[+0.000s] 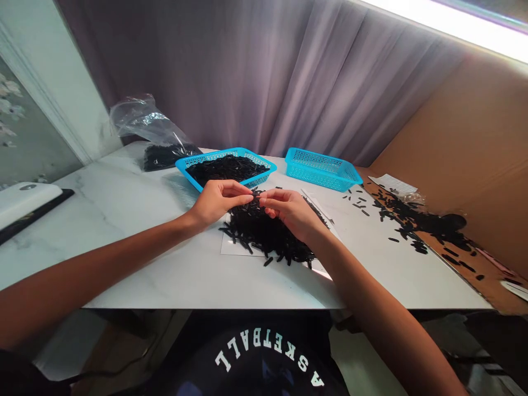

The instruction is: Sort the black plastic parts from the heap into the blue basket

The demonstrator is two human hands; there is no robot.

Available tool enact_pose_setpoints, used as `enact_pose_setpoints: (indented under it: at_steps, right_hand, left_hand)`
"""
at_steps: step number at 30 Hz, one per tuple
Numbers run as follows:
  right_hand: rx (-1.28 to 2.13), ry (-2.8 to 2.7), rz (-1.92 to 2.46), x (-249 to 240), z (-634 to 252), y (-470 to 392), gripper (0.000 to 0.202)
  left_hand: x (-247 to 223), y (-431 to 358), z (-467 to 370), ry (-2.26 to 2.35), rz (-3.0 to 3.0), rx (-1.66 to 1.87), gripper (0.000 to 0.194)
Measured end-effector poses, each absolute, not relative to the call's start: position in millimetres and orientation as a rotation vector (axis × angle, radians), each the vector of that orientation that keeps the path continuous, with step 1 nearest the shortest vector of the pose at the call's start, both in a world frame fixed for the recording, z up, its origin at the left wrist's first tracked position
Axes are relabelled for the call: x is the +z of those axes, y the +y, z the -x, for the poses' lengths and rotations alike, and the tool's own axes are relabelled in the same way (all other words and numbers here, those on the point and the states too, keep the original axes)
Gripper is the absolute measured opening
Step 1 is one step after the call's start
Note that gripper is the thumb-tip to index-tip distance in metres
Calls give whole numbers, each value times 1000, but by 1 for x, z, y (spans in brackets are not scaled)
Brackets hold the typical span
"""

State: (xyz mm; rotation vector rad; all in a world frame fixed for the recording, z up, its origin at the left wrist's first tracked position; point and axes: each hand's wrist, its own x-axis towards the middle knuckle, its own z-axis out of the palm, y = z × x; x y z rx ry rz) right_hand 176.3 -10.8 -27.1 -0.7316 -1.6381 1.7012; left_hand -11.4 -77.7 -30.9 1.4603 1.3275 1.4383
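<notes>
My left hand [218, 201] and my right hand [291, 209] meet above a heap of black pieces [268, 234] on white paper. Thumb and forefinger of each hand pinch a small black piece [256, 195] between them, its outline mostly covered by the fingertips. The other fingers of my right hand are curled. Just behind my left hand stands a blue basket [272, 166] filled with similar black pieces.
Another blue basket [322, 177] stands at the back right. A clear plastic bag [148, 124] holding black material lies at the back left. Black pieces [433, 223] are scattered over brown cardboard at the right. A white device [28, 201] sits at the far left.
</notes>
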Motion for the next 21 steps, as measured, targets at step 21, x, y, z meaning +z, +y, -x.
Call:
enact_pose_setpoints:
  at_steps: [21]
  right_hand:
    - [1478, -1758, 651, -27, -174, -14, 28]
  left_hand:
    - [-33, -77, 13, 1334, -1513, 1422, 23]
